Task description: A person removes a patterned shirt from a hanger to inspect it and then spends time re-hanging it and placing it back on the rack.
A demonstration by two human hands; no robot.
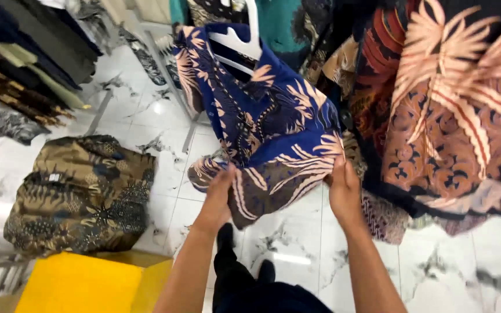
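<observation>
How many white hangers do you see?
1. The white hanger sits at the top middle, inside the collar of the blue patterned shirt that the left hand and right hand hold. Other hangers may be hidden among the packed clothes.

Both hands grip the lower hem of a blue patterned shirt point(268, 116) on a white hanger point(240, 42): left hand point(220, 194) at one corner, right hand point(343, 188) at the other, above white marbled floor tiles point(459, 261), a brown folded shirt pile point(82, 191) lying well left
</observation>
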